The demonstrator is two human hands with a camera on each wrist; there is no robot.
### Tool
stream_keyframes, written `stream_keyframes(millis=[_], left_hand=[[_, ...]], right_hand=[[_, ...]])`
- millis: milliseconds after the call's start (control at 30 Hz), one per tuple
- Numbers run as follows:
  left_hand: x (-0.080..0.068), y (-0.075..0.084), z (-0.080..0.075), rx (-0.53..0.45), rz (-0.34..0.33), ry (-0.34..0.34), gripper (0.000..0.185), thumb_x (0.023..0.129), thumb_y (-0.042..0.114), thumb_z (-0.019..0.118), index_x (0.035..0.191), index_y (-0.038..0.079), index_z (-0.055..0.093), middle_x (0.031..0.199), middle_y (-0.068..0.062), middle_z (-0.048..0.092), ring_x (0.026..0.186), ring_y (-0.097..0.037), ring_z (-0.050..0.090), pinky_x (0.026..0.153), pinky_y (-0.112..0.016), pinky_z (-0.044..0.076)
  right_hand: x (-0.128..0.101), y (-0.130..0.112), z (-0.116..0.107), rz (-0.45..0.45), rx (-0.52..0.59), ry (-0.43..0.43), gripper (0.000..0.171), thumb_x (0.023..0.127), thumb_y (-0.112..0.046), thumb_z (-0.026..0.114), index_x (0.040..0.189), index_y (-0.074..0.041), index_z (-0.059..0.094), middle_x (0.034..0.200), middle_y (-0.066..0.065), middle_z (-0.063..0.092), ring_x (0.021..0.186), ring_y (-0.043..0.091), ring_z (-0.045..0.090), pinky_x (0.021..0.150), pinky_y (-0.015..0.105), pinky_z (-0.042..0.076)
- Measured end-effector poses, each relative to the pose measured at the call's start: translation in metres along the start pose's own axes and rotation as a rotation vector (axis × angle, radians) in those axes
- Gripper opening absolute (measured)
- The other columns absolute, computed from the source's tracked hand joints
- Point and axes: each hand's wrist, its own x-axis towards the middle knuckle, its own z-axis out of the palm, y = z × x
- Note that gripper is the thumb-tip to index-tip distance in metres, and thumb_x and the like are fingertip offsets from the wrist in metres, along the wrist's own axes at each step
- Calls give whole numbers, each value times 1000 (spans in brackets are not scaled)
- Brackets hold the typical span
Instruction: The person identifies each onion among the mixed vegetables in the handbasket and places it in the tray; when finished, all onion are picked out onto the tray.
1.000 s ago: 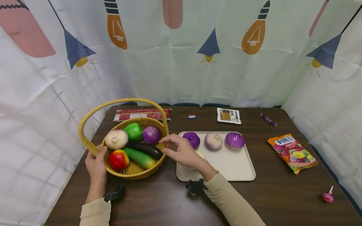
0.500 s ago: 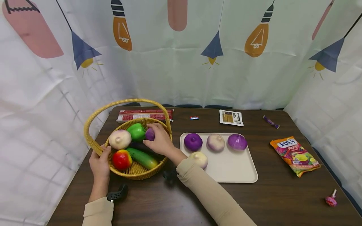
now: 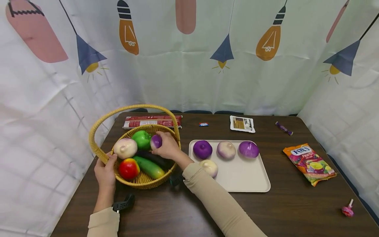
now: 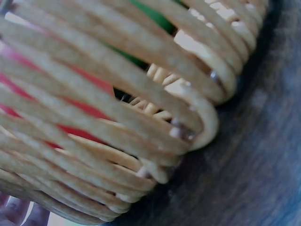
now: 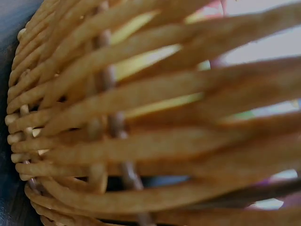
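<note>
My left hand [image 3: 105, 172] grips the left rim of a yellow wicker basket [image 3: 139, 185], close to the foot of its arched handle. Inside the basket, my right hand [image 3: 168, 146] holds a round purple onion [image 3: 155, 141] at the back right. Beside it lie a green bell pepper [image 3: 141, 140], a pale onion [image 3: 125, 148], a red-yellow fruit [image 3: 129, 169], an eggplant [image 3: 154, 158] and a green, yellow-ended cucumber-shaped vegetable [image 3: 149, 167]. Both wrist views are filled with wicker weave [image 4: 117, 103]; a bit of the left fingers shows at a lower corner.
A white tray [image 3: 245, 176] right of the basket bears several purple and pale onions [image 3: 202, 149]. A long red packet [image 3: 151, 121] lies behind the basket. Small wrapped sweets, a white packet [image 3: 242, 123], a Fox's candy bag [image 3: 309, 164] and a lollipop [image 3: 347, 209] are spread over the table.
My right hand has moved left from over the basket's right rim into the basket and taken hold of the purple onion. The onion is turned a little. My left hand stays on the rim.
</note>
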Motion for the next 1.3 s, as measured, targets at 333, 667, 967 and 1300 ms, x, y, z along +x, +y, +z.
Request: stream_keyframes(millis=[333, 667, 967, 1300], left_hand=[[-2, -2, 1, 54, -21, -11, 10, 92, 17, 65, 94, 9, 59, 90, 6, 55, 86, -11, 46, 73, -18, 37], [-2, 1, 2, 41, -6, -10, 12, 92, 15, 65, 95, 6, 58, 86, 6, 54, 83, -12, 45, 72, -18, 37], [-2, 4, 0, 32, -34, -11, 9, 92, 14, 65, 95, 9, 59, 89, 5, 55, 83, -12, 46, 72, -18, 38], [-1, -1, 1, -9, -42, -7, 11, 92, 15, 65, 94, 7, 58, 89, 2, 53, 82, -14, 46, 69, -18, 40]], right_hand=[[-12, 2, 0, -115, -3, 16, 77, 75, -28, 82, 141, -18, 44, 132, 6, 49, 110, 19, 53, 90, 30, 48], [-72, 0, -33, -292, 77, 40, 86, 71, -46, 85, 141, -21, 42, 131, -2, 45, 108, 10, 52, 89, 27, 48], [-112, 33, -81, -290, 199, 129, 84, 68, -29, 91, 136, -17, 43, 132, -1, 45, 113, 15, 52, 95, 37, 46], [-135, 90, -139, -99, 334, 160, 83, 69, -15, 89, 137, -16, 42, 129, 8, 50, 104, 28, 58, 83, 37, 52]])
